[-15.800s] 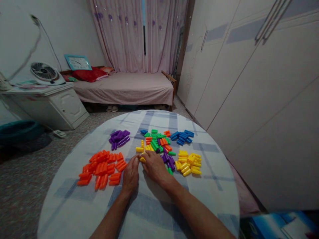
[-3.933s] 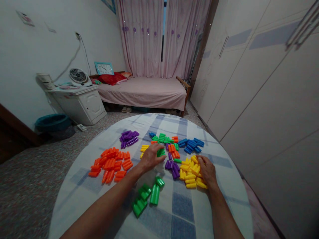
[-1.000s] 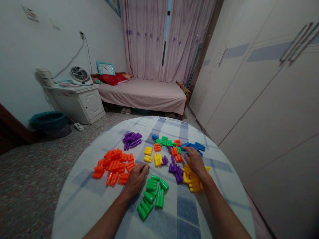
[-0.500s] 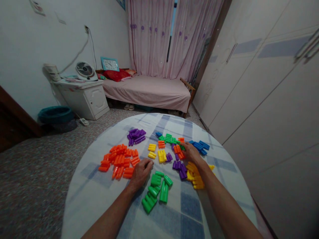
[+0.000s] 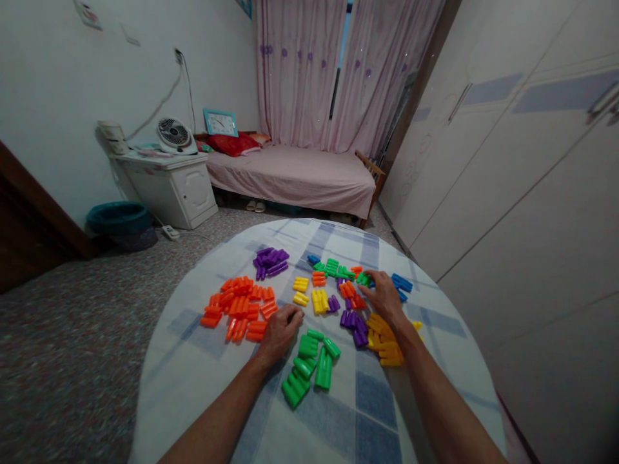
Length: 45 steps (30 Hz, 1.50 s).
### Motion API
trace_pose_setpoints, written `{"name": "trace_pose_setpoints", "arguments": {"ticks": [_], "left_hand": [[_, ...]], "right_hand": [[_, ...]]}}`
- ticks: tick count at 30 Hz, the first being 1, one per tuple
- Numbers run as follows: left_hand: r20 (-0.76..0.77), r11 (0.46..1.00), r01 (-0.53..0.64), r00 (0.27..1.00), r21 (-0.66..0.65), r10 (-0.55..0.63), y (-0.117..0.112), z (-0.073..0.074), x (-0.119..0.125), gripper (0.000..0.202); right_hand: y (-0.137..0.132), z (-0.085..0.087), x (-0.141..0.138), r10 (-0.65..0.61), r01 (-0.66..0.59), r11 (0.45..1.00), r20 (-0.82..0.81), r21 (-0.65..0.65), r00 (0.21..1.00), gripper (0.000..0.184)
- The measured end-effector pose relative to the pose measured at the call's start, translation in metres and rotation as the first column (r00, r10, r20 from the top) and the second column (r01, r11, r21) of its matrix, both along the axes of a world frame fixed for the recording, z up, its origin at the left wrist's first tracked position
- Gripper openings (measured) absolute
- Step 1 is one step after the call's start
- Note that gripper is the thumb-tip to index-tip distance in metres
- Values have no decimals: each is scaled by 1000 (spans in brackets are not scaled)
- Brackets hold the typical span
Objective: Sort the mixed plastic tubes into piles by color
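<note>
My left hand (image 5: 282,327) rests on the table with its fingers curled in, beside the pile of orange plastic pieces (image 5: 240,307). What is inside those fingers, if anything, is hidden. My right hand (image 5: 383,295) is over the right side, thumb and forefinger apart, close to a small green piece (image 5: 363,279) and a red-orange piece (image 5: 356,301). Blue pieces (image 5: 402,282) lie just beyond it, partly covered. Below its wrist are yellow pieces (image 5: 384,341) and purple pieces (image 5: 356,328). Larger green pieces (image 5: 309,367) lie between my forearms.
A checked cloth covers the round table (image 5: 193,386). Purple pieces (image 5: 271,262) are heaped at back left. Small yellow (image 5: 320,301), orange (image 5: 318,278) and green (image 5: 331,267) pieces lie mid-table. Beyond stand a bed (image 5: 300,174) and, on the right, a wardrobe (image 5: 483,193).
My right hand has shifted right, and its thumb and forefinger now show apart, with the small green piece more in sight. The left hand stays in place. The whole view has swung slightly.
</note>
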<state>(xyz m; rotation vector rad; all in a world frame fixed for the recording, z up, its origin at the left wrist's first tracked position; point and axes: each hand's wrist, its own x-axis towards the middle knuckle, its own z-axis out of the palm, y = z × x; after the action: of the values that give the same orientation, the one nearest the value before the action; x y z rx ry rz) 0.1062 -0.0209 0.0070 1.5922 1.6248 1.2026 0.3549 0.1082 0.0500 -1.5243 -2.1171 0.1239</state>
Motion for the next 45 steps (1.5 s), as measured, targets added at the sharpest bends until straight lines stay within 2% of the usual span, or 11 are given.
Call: {"name": "trace_pose_setpoints", "arguments": {"ticks": [3, 6, 10, 13, 21, 25, 30, 33, 36, 40, 45], "left_hand": [[-2, 1000, -1, 1000, -15, 1, 1, -1, 0, 30], [-1, 1000, -4, 1000, -17, 4, 2, -2, 0, 28], [4, 1000, 4, 1000, -5, -4, 2, -5, -1, 28], [2, 1000, 3, 1000, -1, -3, 2, -6, -2, 29], [-12, 1000, -1, 1000, -7, 1, 2, -7, -2, 30], [-19, 1000, -4, 1000, -7, 4, 2, -6, -3, 29], [-23, 1000, 3, 1000, -4, -3, 2, -7, -2, 29], [-31, 1000, -1, 1000, 13, 2, 1, -6, -1, 29], [-33, 1000, -1, 999, 22, 1, 2, -5, 0, 29], [-31, 1000, 2, 1000, 24, -1, 1, -3, 0, 28], [-12, 1000, -6, 1000, 30, 6, 1, -3, 2, 27]], "right_hand": [[-42, 8, -1, 123, -121, 992, -181, 22, 976, 35], [-94, 4, -8, 246, -283, 948, -228, -145, 942, 32], [-140, -11, -17, 290, -353, 902, -256, -248, 922, 34], [-149, -15, -18, 293, -358, 895, -256, -267, 921, 33], [-150, -8, -14, 296, -345, 908, -220, -237, 930, 20], [-127, -8, -10, 259, -289, 949, -212, -123, 942, 19], [-53, -6, -12, 150, -146, 989, -124, 37, 981, 27], [-8, -6, -21, 55, -56, 998, 36, 22, 998, 35], [22, -9, -31, 5, -1, 1000, 157, -25, 988, 38], [42, -19, -35, -8, 25, 997, 219, -74, 976, 35], [49, -27, -30, -30, 58, 993, 256, -102, 966, 28]]}}
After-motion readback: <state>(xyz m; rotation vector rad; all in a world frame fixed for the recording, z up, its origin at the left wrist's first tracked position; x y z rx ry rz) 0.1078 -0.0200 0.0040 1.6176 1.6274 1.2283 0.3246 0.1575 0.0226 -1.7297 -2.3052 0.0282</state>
